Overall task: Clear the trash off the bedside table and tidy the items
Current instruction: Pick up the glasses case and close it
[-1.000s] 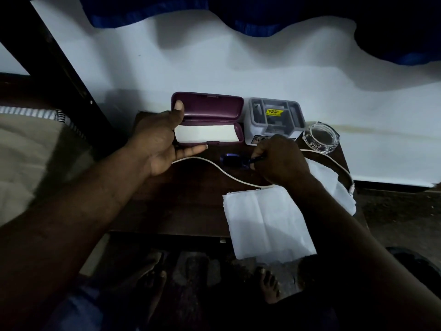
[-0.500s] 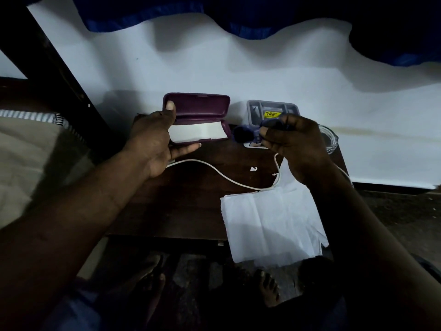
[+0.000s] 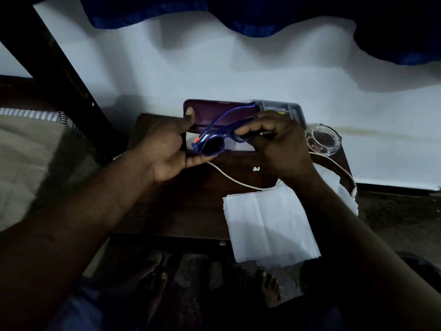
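A dim room: a white wall (image 3: 238, 75) under a blue curtain (image 3: 238, 17), with a dark wooden bedside table (image 3: 181, 211) at the frame's centre. At the table's far edge lies an open purple case (image 3: 214, 111). The left hand (image 3: 164, 149) is spread wide, thumb pressed on the lid and straight fingers along the case's front. The right hand (image 3: 279, 144) pinches the blue sunglasses (image 3: 212, 146) (dark lenses, an orange tag at one corner) by the frame, holding them tilted just over the case, one lens above the left fingertips. Behind the right hand sits a grey box (image 3: 291, 108), with a glass ashtray (image 3: 324, 139) to its right. A white cable (image 3: 233, 181) crosses the tabletop near a small white scrap (image 3: 256, 168). A white tissue (image 3: 267, 225) hangs over the near edge, lower right of centre.
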Demonstrator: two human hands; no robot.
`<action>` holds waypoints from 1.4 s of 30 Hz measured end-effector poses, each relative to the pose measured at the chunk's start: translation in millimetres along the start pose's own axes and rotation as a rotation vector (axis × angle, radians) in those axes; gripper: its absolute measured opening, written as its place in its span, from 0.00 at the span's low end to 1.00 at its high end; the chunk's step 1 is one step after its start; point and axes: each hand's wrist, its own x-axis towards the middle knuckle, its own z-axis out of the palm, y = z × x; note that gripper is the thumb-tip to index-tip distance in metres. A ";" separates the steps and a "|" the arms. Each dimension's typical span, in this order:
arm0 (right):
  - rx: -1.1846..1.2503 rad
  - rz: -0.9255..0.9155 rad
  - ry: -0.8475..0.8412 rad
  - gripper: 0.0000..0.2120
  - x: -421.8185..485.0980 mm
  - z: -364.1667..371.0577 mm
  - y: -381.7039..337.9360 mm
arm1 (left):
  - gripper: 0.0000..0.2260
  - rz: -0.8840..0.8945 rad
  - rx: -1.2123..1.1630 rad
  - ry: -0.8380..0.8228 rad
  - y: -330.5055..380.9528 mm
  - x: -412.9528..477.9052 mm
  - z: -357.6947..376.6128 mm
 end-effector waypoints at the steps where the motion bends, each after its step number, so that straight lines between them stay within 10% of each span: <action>1: -0.031 -0.008 0.003 0.10 -0.8 1.3 0.6 | 0.14 0.001 0.007 -0.007 -0.2 -0.2 -0.3; 13: -0.269 -0.062 -0.001 0.04 -8.8 9.9 -4.3 | 0.13 -0.010 -0.031 -0.008 0.5 3.8 -5.5; 22: 0.052 0.024 0.223 0.09 -3.2 -3.7 -9.4 | 0.12 -0.007 -0.057 0.005 1.1 7.2 -10.8; 42: -0.244 0.005 0.016 0.09 -2.9 6.3 0.0 | 0.14 -0.002 -0.002 0.027 1.6 1.0 -6.3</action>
